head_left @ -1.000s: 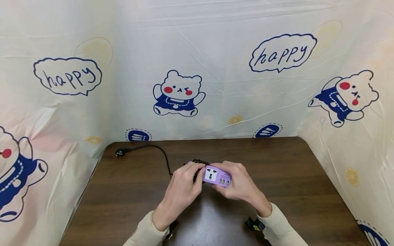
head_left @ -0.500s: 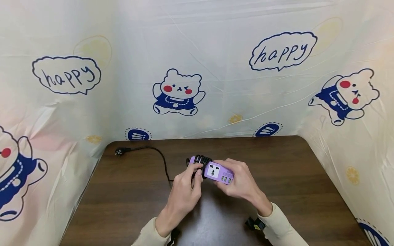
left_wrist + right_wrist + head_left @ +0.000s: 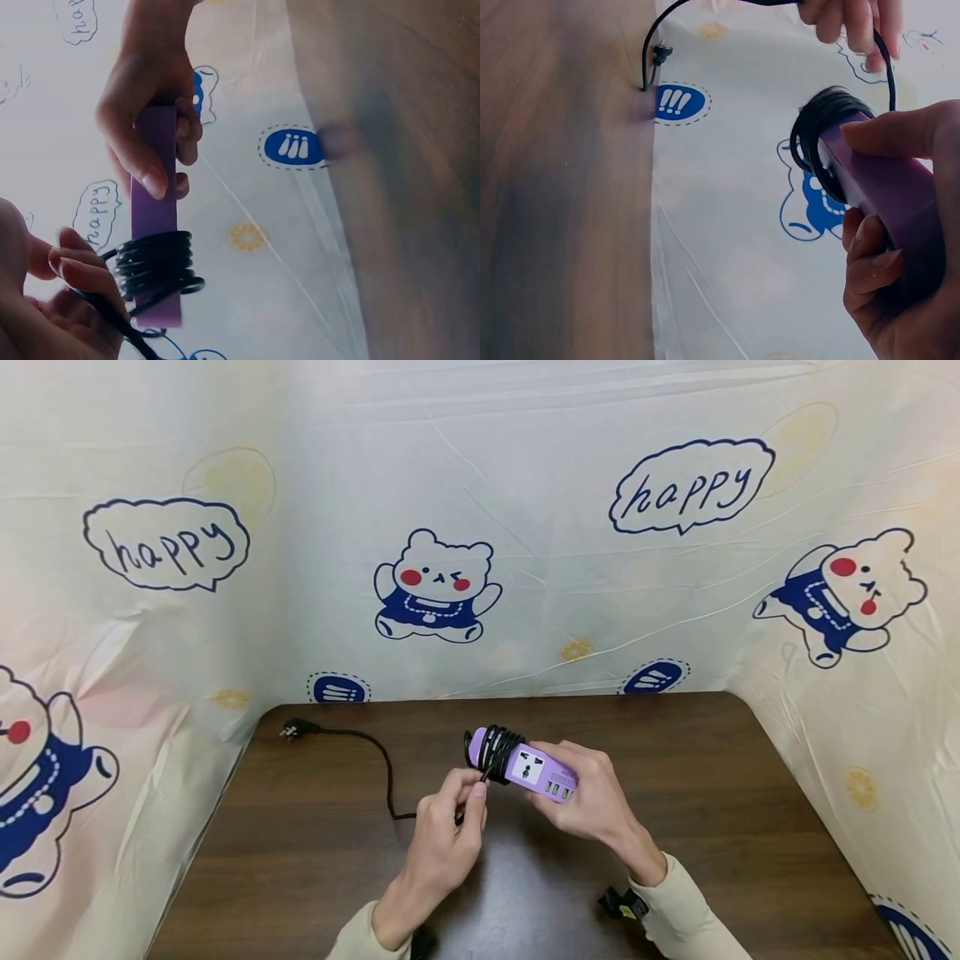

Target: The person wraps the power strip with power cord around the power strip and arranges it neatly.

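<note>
A purple power strip point(image 3: 551, 774) with a white socket and several USB ports is gripped at its right end by my right hand point(image 3: 592, 789). Black cord point(image 3: 497, 752) is wound several times round the strip's other end, as the left wrist view also shows on the coils point(image 3: 156, 262). My left hand point(image 3: 447, 835) pinches the loose run of the cord between thumb and fingers, just below and left of the coils. From there the cord runs left across the table to its plug point(image 3: 298, 728) near the far left corner.
The dark wooden table point(image 3: 712, 777) is enclosed by a pale printed curtain point(image 3: 540, 568) along its back and sides. A small black device point(image 3: 622, 906) is worn at the right sleeve point(image 3: 690, 910).
My left hand has drawn down and away from the strip with the cord, uncovering the coils. The strip has shifted slightly right in my right hand. The cord's bend on the table moved left.
</note>
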A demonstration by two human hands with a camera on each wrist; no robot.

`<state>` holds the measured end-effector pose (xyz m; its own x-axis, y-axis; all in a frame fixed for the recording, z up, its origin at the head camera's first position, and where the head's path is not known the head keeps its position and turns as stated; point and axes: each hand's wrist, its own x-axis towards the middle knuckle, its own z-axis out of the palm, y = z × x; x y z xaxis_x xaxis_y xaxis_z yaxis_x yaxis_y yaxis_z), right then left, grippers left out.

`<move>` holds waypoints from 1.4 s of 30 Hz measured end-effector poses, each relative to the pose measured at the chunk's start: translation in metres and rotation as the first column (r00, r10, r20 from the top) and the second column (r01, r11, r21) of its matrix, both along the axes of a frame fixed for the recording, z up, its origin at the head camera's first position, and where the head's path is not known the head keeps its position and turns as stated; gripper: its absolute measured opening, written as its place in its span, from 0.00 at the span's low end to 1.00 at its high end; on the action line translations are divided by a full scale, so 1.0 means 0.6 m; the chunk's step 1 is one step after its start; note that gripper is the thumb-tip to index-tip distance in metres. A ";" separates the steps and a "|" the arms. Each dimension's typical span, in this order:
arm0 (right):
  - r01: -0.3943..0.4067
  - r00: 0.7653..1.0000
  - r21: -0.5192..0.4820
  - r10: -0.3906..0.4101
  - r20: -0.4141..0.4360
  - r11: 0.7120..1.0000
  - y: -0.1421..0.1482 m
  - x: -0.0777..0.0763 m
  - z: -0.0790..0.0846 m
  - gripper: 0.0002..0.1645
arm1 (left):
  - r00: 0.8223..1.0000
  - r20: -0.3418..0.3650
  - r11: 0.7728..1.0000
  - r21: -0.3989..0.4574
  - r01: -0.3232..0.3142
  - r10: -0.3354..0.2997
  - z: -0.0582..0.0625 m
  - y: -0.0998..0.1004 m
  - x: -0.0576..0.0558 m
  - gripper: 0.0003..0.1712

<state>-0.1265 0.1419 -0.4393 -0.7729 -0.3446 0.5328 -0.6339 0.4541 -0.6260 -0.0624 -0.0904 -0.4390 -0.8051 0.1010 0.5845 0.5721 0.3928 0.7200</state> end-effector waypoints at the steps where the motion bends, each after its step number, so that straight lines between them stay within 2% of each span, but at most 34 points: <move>1: 0.006 1.000 -0.004 -0.006 -0.002 1.000 0.001 0.000 0.000 0.37 | 1.000 0.008 1.000 0.001 0.020 -0.020 -0.001 -0.002 0.001 0.09; 4: 0.021 1.000 -0.015 -0.021 0.000 1.000 0.004 -0.001 0.001 0.38 | 0.996 0.033 0.997 -0.002 0.078 -0.078 -0.005 -0.006 0.004 0.14; 9: 0.015 1.000 -0.012 -0.015 0.006 1.000 0.004 -0.002 0.001 0.37 | 0.994 0.044 0.994 -0.039 0.103 -0.101 -0.011 -0.013 0.007 0.14; 15: 0.001 1.000 -0.023 -0.001 0.002 1.000 0.003 -0.001 -0.001 0.37 | 0.999 -0.016 0.984 -0.173 0.034 -0.038 -0.014 -0.024 0.005 0.14; 19: 0.007 1.000 -0.033 -0.008 -0.012 0.999 0.006 -0.003 -0.001 0.37 | 0.999 -0.045 0.957 -0.290 -0.026 0.014 -0.019 -0.034 0.005 0.15; 22: 0.010 1.000 -0.034 -0.011 -0.009 0.999 0.008 -0.004 -0.002 0.37 | 1.000 -0.028 0.939 -0.344 -0.011 0.002 -0.025 -0.041 0.007 0.15; 26: 0.005 1.000 -0.027 -0.005 0.010 1.000 0.009 -0.004 -0.003 0.37 | 0.996 0.004 0.939 -0.335 0.081 -0.084 -0.032 -0.045 0.011 0.12; 29: 0.010 1.000 -0.029 -0.010 0.015 1.000 0.008 -0.004 -0.003 0.38 | 0.991 -0.013 0.938 -0.324 0.119 -0.130 -0.036 -0.041 0.013 0.12; 36: -0.008 0.999 -0.079 0.011 0.037 0.997 0.007 -0.003 0.001 0.38 | 0.982 -0.092 0.934 -0.334 0.125 -0.165 -0.044 -0.024 0.013 0.17; 42: -0.009 0.998 -0.096 0.016 0.068 0.995 0.005 0.001 0.000 0.37 | 0.979 -0.078 0.920 -0.364 0.146 -0.187 -0.052 -0.012 0.018 0.17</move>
